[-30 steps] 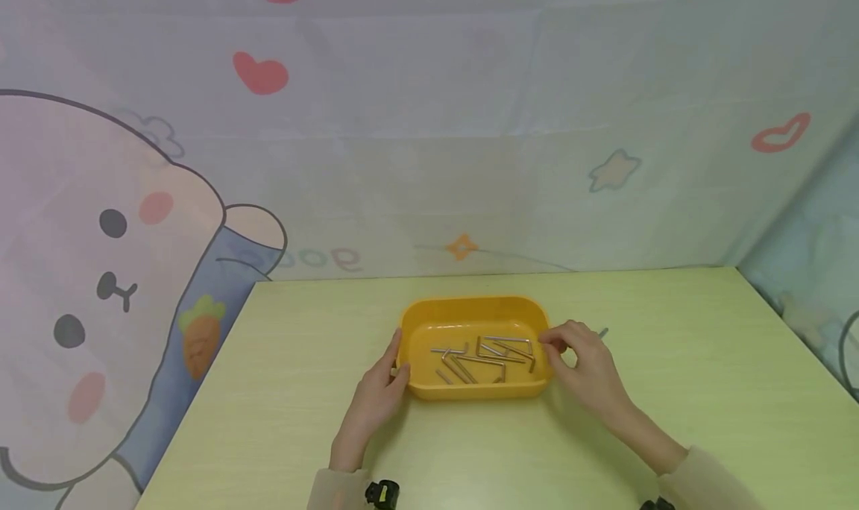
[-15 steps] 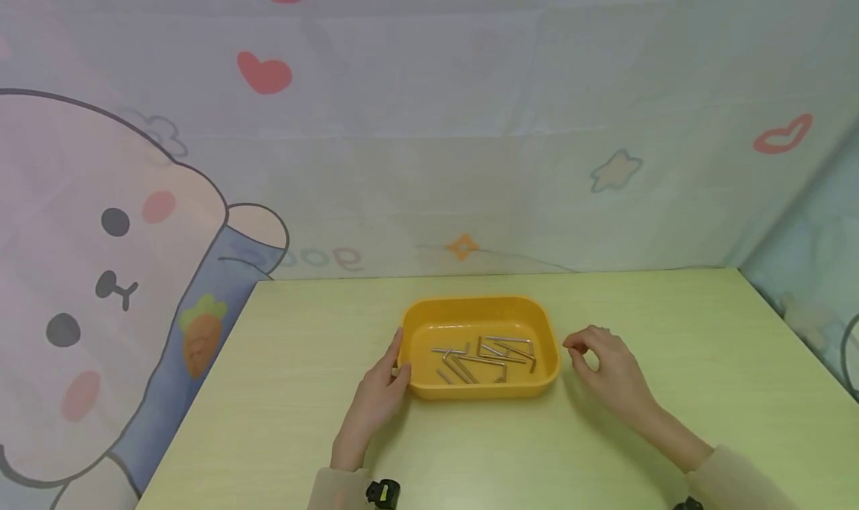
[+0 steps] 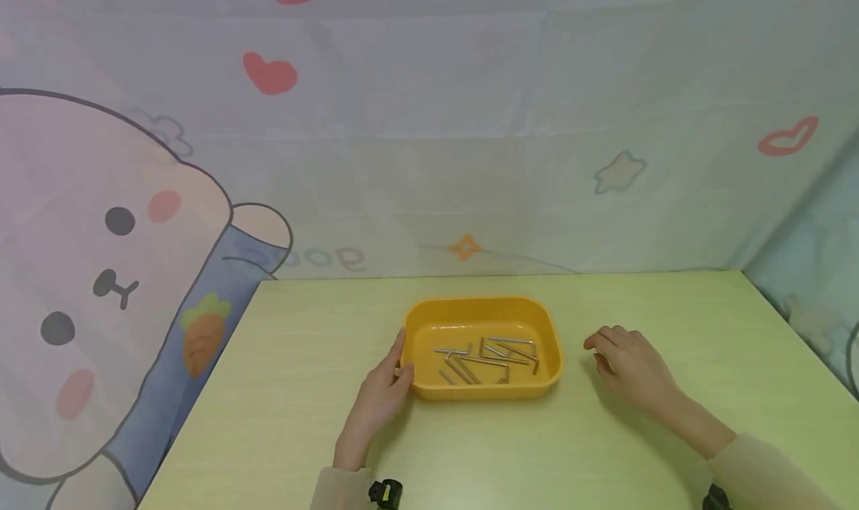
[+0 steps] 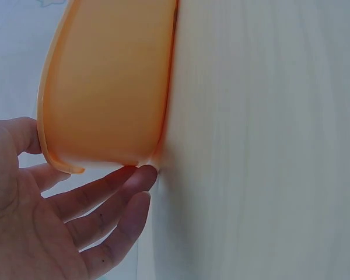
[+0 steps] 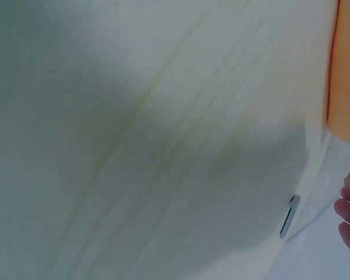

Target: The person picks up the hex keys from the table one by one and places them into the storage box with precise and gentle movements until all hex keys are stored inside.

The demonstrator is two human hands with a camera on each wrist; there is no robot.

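Observation:
A yellow plastic tray (image 3: pixel 483 392) with rounded corners sits on the table, several silver L-shaped hex keys (image 3: pixel 493 358) lying loose on its floor. My left hand (image 3: pixel 377 400) holds the tray's left end, thumb at the near corner. In the left wrist view, fingers (image 4: pixel 122 189) touch the orange-looking end wall below the rim. My right hand (image 3: pixel 634 367) hovers apart from the tray, to its right, fingers loosely bent and nothing visible in them. Ahead of it in the right wrist view, one more hex key (image 5: pixel 290 217) lies on the table; in the head view it is hidden.
The pale yellow-green table (image 3: pixel 711 338) reaches back to a printed cloth backdrop (image 3: pixel 429 159) with a cartoon animal. A dark cable (image 3: pixel 852 357) hangs at the right edge of the head view.
My right hand has moved right, away from the tray's right rim, and its pinched thumb and finger have parted. The left hand stays at the tray's left end.

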